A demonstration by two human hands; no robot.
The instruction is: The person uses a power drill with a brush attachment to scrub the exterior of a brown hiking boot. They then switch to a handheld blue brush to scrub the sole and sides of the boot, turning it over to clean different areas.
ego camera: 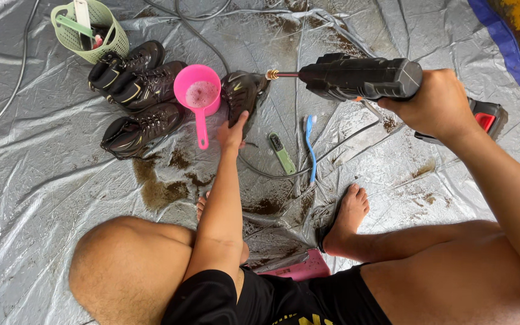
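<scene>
My left hand [233,131] reaches forward and grips a dark muddy boot [242,91] lying on the grey tarp [43,180]. My right hand [437,102] holds a black cordless spray gun [356,78], its brass nozzle tip pointing left at the boot's upper end. A pink plastic scoop [197,93] with foamy water lies just left of that boot. Three more dark boots [136,99] lie in a cluster to the left of the scoop.
A green basket [91,33] with brushes stands at the top left. A blue toothbrush [310,147] and a green brush [283,153] lie on the tarp, beside a hose [272,173]. Mud puddles [160,186] stain the tarp near my knees and bare feet. A pink stool [302,268] is under me.
</scene>
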